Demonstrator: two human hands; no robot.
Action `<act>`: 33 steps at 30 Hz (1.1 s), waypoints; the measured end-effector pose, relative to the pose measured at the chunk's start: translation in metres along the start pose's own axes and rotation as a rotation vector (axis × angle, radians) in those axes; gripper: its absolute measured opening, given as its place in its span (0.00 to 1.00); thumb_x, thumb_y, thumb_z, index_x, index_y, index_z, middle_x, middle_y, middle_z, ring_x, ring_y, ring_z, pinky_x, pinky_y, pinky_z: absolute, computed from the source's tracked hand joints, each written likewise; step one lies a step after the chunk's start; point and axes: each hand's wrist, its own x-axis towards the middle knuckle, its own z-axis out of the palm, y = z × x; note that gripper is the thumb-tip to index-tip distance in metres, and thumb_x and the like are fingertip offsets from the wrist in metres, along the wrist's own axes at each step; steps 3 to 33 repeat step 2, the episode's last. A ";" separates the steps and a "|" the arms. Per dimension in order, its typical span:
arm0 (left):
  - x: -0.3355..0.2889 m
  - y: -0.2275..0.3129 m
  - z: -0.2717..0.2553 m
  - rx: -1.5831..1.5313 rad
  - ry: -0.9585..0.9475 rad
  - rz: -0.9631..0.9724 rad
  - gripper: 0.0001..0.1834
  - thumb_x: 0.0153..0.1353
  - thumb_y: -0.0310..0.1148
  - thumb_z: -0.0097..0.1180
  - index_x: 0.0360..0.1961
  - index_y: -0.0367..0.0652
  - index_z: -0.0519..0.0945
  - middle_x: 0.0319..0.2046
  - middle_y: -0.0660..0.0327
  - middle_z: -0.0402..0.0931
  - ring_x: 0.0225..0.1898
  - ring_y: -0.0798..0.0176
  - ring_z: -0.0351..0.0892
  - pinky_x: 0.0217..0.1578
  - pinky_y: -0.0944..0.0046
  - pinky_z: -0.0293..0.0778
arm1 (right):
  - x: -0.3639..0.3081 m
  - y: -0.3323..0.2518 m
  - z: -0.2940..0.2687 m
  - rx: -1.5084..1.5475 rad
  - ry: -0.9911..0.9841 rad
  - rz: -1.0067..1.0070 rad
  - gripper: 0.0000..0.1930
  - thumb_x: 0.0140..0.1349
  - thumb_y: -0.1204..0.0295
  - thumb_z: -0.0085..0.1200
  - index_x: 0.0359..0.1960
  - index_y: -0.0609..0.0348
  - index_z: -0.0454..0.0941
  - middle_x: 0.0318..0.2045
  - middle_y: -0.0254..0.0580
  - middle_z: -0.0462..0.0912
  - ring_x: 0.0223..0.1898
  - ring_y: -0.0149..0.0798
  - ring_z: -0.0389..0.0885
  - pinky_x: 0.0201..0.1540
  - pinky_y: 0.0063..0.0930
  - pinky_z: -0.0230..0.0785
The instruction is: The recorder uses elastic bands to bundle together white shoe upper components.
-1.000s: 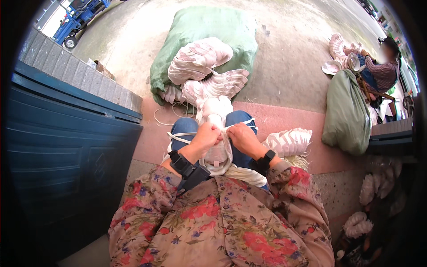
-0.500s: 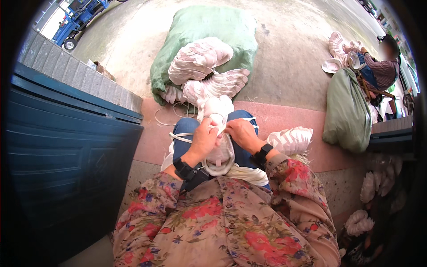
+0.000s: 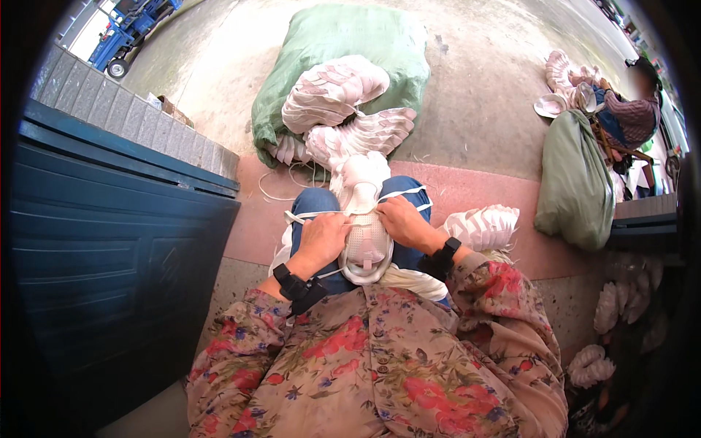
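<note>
A stack of white, moulded, cup-shaped shells (image 3: 363,233) lies lengthwise on the person's lap, resting on blue denim trousers (image 3: 315,206), probably so that both hands can work at it from either side. The left hand (image 3: 321,241) lies against the stack's left flank with fingers curled over a flat white strap (image 3: 310,214), and the right hand (image 3: 403,223) presses on the stack's right side, fingers closed on the same strap where it crosses the top; the strap looks pulled taut across the stack, as if to bind it. Beyond the stack, further bundles of ribbed, scalloped white shells (image 3: 332,91) are piled on a bulging green woven sack (image 3: 350,36), close enough to reach. Right of the stack, another fanned white bundle (image 3: 482,226) sits on the reddish paving. Well to the right of it a second person (image 3: 628,117) sits beside a grey-green sack (image 3: 573,182). Left of the stack stands a dark blue panelled metal door (image 3: 109,248).
</note>
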 end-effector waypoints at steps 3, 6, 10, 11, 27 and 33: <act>0.003 -0.005 0.001 -0.083 -0.098 -0.166 0.16 0.55 0.40 0.52 0.39 0.40 0.76 0.32 0.49 0.77 0.37 0.57 0.77 0.39 0.58 0.69 | -0.004 -0.009 -0.007 0.034 0.020 0.006 0.11 0.50 0.73 0.47 0.35 0.62 0.75 0.30 0.53 0.74 0.36 0.53 0.70 0.39 0.43 0.64; 0.003 -0.005 0.001 -0.083 -0.098 -0.166 0.16 0.55 0.40 0.52 0.39 0.40 0.76 0.32 0.49 0.77 0.37 0.57 0.77 0.39 0.58 0.69 | -0.004 -0.009 -0.007 0.034 0.020 0.006 0.11 0.50 0.73 0.47 0.35 0.62 0.75 0.30 0.53 0.74 0.36 0.53 0.70 0.39 0.43 0.64; 0.003 -0.005 0.001 -0.083 -0.098 -0.166 0.16 0.55 0.40 0.52 0.39 0.40 0.76 0.32 0.49 0.77 0.37 0.57 0.77 0.39 0.58 0.69 | -0.004 -0.009 -0.007 0.034 0.020 0.006 0.11 0.50 0.73 0.47 0.35 0.62 0.75 0.30 0.53 0.74 0.36 0.53 0.70 0.39 0.43 0.64; 0.003 -0.005 0.001 -0.083 -0.098 -0.166 0.16 0.55 0.40 0.52 0.39 0.40 0.76 0.32 0.49 0.77 0.37 0.57 0.77 0.39 0.58 0.69 | -0.004 -0.009 -0.007 0.034 0.020 0.006 0.11 0.50 0.73 0.47 0.35 0.62 0.75 0.30 0.53 0.74 0.36 0.53 0.70 0.39 0.43 0.64; 0.003 -0.005 0.001 -0.083 -0.098 -0.166 0.16 0.55 0.40 0.52 0.39 0.40 0.76 0.32 0.49 0.77 0.37 0.57 0.77 0.39 0.58 0.69 | -0.004 -0.009 -0.007 0.034 0.020 0.006 0.11 0.50 0.73 0.47 0.35 0.62 0.75 0.30 0.53 0.74 0.36 0.53 0.70 0.39 0.43 0.64; 0.003 -0.005 0.001 -0.083 -0.098 -0.166 0.16 0.55 0.40 0.52 0.39 0.40 0.76 0.32 0.49 0.77 0.37 0.57 0.77 0.39 0.58 0.69 | -0.004 -0.009 -0.007 0.034 0.020 0.006 0.11 0.50 0.73 0.47 0.35 0.62 0.75 0.30 0.53 0.74 0.36 0.53 0.70 0.39 0.43 0.64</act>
